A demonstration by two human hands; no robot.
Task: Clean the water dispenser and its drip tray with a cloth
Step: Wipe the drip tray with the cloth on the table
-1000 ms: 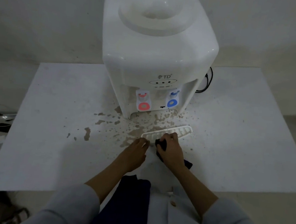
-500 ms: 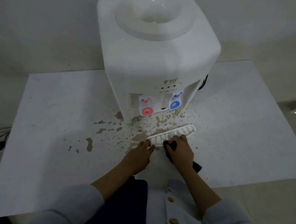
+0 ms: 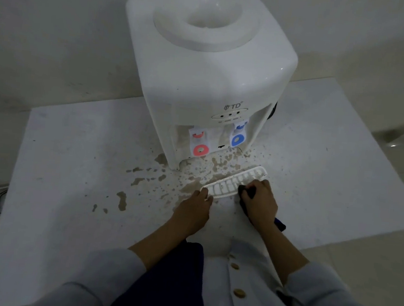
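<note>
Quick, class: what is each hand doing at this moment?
Left hand: fingers curled on the near-left end of the drip tray, holding it.
Right hand: grips the dark cloth against the tray.

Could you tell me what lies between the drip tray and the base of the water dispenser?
In the head view, brown splatter stains on the white board fill the stretch between the drip tray and the water dispenser.

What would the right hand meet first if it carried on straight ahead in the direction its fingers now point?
The right hand, gripping the dark cloth, points up-left at the drip tray, so it would meet the tray's grille first; beyond that lies the dispenser base, though depth is unclear.
</note>
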